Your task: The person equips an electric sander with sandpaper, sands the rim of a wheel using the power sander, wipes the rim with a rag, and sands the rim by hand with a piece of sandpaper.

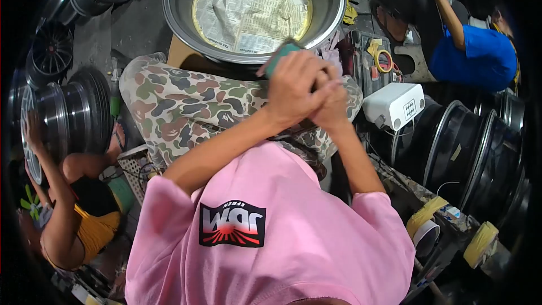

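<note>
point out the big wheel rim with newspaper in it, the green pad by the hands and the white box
Wheel rim (182, 7): head view, left side of its inner wall
Green pad (280, 59): head view, middle of the part that shows
White box (388, 101): head view, middle of its casing

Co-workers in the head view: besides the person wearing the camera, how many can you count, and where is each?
2: a person in a blue top at upper right, and a person in yellow and black at lower left. Others may be hidden beyond the dark edges.
</note>
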A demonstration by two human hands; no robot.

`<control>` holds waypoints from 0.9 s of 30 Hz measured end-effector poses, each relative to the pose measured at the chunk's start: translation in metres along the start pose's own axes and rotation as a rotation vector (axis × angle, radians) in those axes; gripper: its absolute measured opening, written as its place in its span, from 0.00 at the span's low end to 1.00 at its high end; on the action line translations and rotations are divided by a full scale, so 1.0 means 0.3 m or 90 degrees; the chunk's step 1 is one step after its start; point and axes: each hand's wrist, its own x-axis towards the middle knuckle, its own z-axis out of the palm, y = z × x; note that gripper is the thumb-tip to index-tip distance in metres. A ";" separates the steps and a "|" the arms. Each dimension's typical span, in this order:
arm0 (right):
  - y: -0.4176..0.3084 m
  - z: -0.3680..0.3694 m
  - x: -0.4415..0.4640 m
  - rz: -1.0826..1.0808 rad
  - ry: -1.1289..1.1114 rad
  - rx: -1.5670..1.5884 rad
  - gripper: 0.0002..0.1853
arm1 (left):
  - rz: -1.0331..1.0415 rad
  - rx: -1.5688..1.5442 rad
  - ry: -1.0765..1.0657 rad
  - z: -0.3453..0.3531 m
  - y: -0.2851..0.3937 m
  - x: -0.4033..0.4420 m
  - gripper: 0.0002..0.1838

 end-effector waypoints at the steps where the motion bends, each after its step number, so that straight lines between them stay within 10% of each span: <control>1: 0.053 -0.038 0.005 -0.002 0.010 -0.001 0.21 | 0.008 -0.012 0.016 0.070 -0.005 0.011 0.16; 27: -0.129 -0.084 0.136 -0.147 -0.147 -0.112 0.28 | -0.139 -0.106 0.144 -0.073 0.000 -0.029 0.09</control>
